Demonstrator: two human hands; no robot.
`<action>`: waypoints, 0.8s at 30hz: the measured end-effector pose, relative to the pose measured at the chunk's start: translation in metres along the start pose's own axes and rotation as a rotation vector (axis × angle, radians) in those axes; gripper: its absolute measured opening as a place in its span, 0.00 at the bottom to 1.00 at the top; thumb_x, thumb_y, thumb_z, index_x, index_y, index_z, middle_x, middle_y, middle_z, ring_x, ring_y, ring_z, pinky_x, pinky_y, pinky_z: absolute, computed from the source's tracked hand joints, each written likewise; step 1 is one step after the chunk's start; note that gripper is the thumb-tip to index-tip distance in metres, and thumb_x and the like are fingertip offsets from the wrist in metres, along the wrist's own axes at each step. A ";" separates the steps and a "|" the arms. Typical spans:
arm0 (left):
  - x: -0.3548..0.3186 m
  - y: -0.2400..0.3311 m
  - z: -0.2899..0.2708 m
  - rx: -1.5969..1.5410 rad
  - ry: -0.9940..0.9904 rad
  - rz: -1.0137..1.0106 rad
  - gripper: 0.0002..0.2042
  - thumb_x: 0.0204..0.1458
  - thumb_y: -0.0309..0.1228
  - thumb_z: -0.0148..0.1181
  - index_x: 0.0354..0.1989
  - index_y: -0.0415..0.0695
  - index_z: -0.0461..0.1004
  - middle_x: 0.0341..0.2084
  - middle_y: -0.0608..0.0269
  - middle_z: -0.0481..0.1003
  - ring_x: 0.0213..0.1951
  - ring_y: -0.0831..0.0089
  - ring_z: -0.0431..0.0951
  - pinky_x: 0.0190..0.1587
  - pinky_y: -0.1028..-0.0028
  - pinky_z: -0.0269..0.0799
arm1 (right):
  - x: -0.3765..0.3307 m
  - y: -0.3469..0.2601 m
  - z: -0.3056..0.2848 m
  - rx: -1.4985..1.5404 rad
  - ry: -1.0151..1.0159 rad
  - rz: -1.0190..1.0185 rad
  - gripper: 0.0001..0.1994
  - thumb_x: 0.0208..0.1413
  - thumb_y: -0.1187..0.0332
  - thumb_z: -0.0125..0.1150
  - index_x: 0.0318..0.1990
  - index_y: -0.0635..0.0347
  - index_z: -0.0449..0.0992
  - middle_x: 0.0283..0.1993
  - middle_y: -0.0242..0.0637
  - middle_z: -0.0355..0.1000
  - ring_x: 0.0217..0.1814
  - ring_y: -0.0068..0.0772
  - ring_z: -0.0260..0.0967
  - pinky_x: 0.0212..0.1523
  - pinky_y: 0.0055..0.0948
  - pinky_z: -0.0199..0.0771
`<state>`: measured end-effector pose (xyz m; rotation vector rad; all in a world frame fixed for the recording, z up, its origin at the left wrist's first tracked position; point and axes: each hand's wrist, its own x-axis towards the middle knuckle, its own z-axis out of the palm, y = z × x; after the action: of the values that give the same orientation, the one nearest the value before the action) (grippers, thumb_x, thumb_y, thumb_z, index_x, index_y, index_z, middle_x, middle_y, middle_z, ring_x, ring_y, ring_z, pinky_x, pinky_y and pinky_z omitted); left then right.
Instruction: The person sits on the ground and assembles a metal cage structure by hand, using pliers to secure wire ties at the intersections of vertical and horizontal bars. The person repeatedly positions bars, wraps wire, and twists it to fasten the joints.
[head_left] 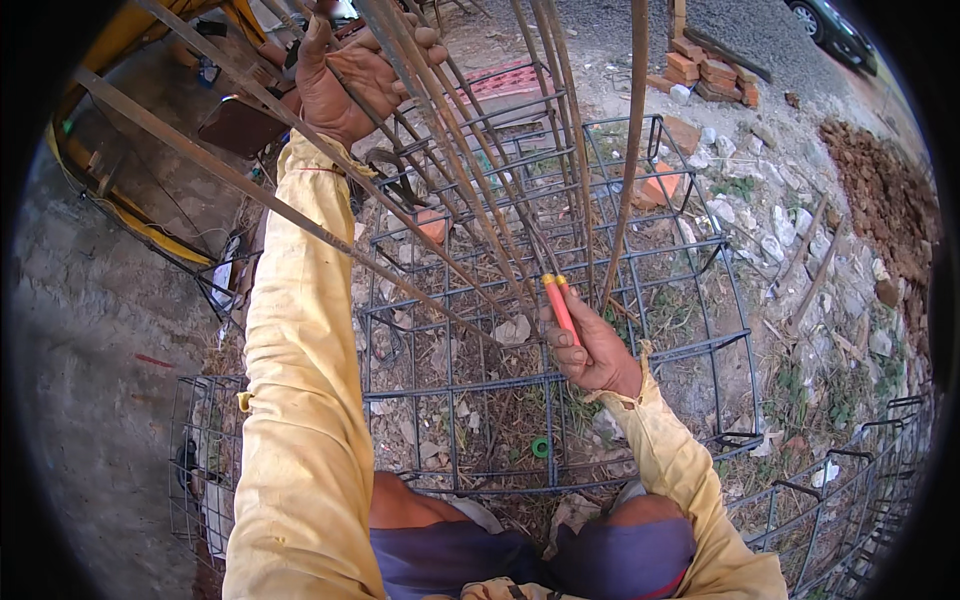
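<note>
My right hand (595, 350) is closed around the red handles, yellow at their upper ends, of a pair of pincers (560, 308). Its slim metal arms point up and away among the steel bars; the jaws are hard to make out. Farther off and to the left, my left hand (365, 85) is raised, palm showing, its fingers curled round upright steel bars (410, 65) and its thumb apart. These rusty bars rise from a wire-tied rebar cage (500, 383) lying in front of my knees.
More rebar cages stand at the lower right (820, 520) and lower left (205, 440). Long bars slant across the left. Stacked bricks (710, 75), a dark car (835, 30) and a soil heap (880, 190) lie beyond. A green ring (541, 446) sits inside the cage.
</note>
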<state>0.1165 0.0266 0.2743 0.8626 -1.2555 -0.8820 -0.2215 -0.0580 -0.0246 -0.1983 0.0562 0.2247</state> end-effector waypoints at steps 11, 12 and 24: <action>0.000 0.005 0.018 -0.111 -0.020 -0.013 0.43 0.52 0.65 0.55 0.64 0.38 0.64 0.56 0.35 0.70 0.60 0.44 0.72 0.60 0.46 0.70 | -0.001 0.038 -0.022 -1.225 0.782 -0.741 0.16 0.56 0.63 0.68 0.46 0.62 0.71 0.26 0.35 0.73 0.21 0.26 0.71 0.23 0.27 0.70; -0.005 0.010 0.016 -0.096 0.050 -0.037 0.43 0.52 0.65 0.55 0.63 0.38 0.65 0.56 0.38 0.71 0.59 0.47 0.73 0.59 0.48 0.71 | -0.003 0.041 -0.024 -1.292 0.808 -0.780 0.17 0.56 0.63 0.68 0.46 0.63 0.71 0.26 0.36 0.73 0.23 0.27 0.72 0.25 0.28 0.70; -0.235 -0.045 0.161 0.528 0.843 0.114 0.17 0.59 0.46 0.61 0.36 0.43 0.73 0.31 0.63 0.73 0.36 0.72 0.73 0.43 0.70 0.69 | -0.052 0.031 0.026 -1.388 0.407 -0.910 0.12 0.51 0.63 0.71 0.35 0.62 0.77 0.24 0.36 0.73 0.24 0.28 0.71 0.29 0.28 0.69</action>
<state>-0.0690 0.2116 0.1553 1.3747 -0.7631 -0.0271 -0.2780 -0.0344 -0.0009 -1.6077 0.2013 -0.7426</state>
